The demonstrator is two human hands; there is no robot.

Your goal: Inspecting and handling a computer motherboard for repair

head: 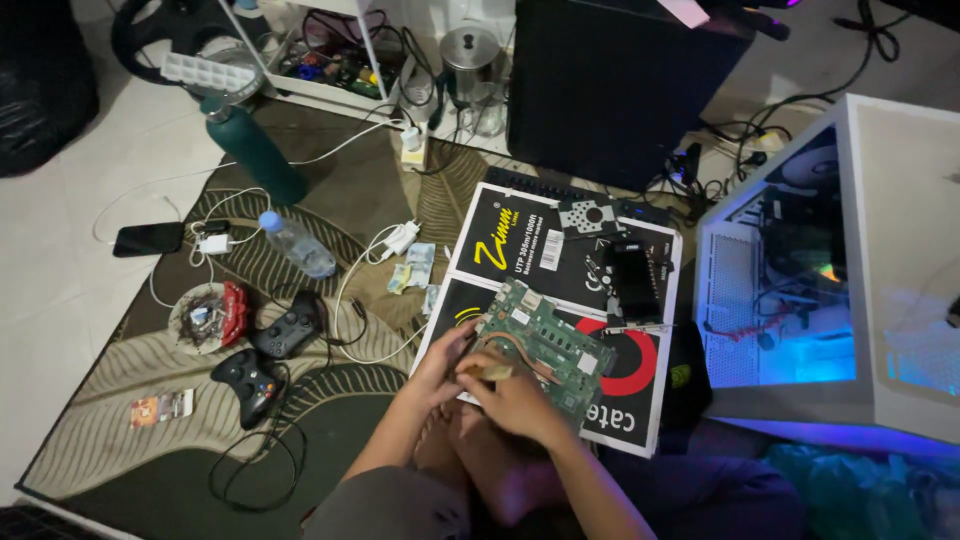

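The green circuit board (545, 345) lies flat on a black printed cardboard box (560, 300) on the floor, just in front of the person's knees; both hands work at its near left corner. The right hand (515, 395) is closed around a small tan object (490, 372), pinched between thumb and fingers and pressed toward the board's edge; what the object is cannot be told from here. The left hand (440, 365) rests against the board's left edge with fingers curled, touching it; whether it grips the board or only steadies it, I cannot tell.

The step in hand looks like close work on 1 spot of the board, rubbing or prying at the corner; the next move would call for a firm hold from the left hand so the board does not slide on the slick box.

Farther out on the box sits a small black part (633, 280); to the right stands an open white computer case (830, 270) lit blue; to the left, on the patterned rug (130, 360), lie 2 black game controllers (268, 355), a clear water bottle (297, 245) and a dark green flask (255, 150).
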